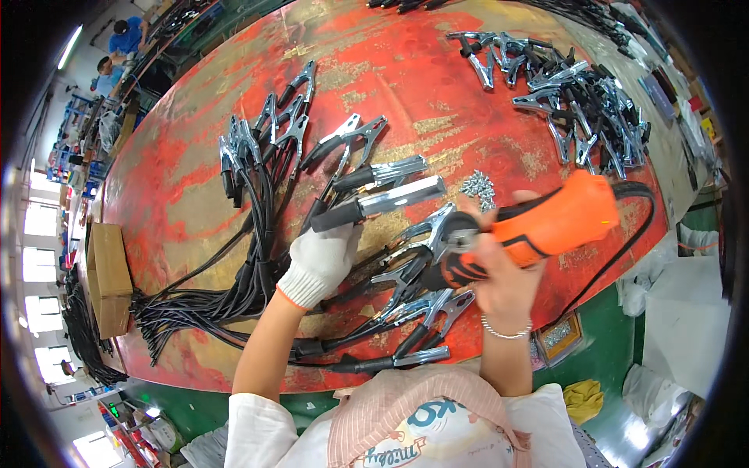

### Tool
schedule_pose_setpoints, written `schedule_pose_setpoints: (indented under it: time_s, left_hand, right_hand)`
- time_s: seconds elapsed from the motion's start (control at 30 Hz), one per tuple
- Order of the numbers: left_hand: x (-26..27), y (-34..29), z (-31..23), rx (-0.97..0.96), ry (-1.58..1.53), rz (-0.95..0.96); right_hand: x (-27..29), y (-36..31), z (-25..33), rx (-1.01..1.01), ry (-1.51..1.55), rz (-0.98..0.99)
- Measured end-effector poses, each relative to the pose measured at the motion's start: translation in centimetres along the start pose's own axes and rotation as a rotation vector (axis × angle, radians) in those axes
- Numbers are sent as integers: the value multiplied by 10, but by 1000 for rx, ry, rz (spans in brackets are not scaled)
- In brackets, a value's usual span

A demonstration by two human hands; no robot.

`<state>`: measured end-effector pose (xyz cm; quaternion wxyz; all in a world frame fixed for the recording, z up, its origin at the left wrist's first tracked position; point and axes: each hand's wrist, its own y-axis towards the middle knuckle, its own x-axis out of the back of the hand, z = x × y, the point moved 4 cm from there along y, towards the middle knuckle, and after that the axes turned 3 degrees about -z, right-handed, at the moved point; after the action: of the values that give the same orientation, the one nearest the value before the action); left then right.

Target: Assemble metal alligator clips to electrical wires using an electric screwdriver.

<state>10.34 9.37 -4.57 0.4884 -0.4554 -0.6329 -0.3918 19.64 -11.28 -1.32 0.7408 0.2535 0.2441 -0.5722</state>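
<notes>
My left hand (321,261), in a white knitted glove, is closed around the black-sleeved end of a silver spring clamp (402,195), whose metal jaws point right. My bare right hand (507,285) grips an orange and black corded power tool (558,218), slightly smeared by motion. The tool's metal end lies to the right of the held clamp, apart from it. Below and between my hands lie several clamps on black cables (406,277). A small heap of silver screws (477,189) sits on the table beyond the tool.
Loose clamps (585,117) are piled at the far right of the worn red table (437,70). Cabled clamps (265,148) and a thick cable bundle (187,312) cover its left. A cardboard box (109,273) stands left. The tool's cord (624,253) loops right. Two people (129,35) are far left.
</notes>
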Motion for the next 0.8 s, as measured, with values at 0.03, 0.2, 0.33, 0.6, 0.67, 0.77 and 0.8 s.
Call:
schedule_pose_setpoints:
  time_s: [0.03, 0.2, 0.33, 0.6, 0.67, 0.77, 0.8]
  left_hand:
    - [5, -1, -4, 8, -18, 16]
    - [5, -16, -12, -149, -79, 28]
    - [15, -22, -14, -67, -241, 71]
    - [21, -24, -26, -142, -34, -431]
    - [17, -30, -27, -183, -91, -485]
    - [20, -40, -28, -175, -166, -506]
    - [28, -40, -29, -168, -191, -495]
  right_hand:
    - [-10, -2, -9, 40, -71, 70]
    - [-39, 0, -30, 48, -198, 137]
    - [-39, 9, -28, -11, -265, 72]
    - [-40, -6, -11, -3, -184, 2]
    - [-40, -11, -7, 1, -209, 22]
    - [-43, -14, -1, 42, -212, 118]
    - [-45, -15, -2, 55, -202, 151]
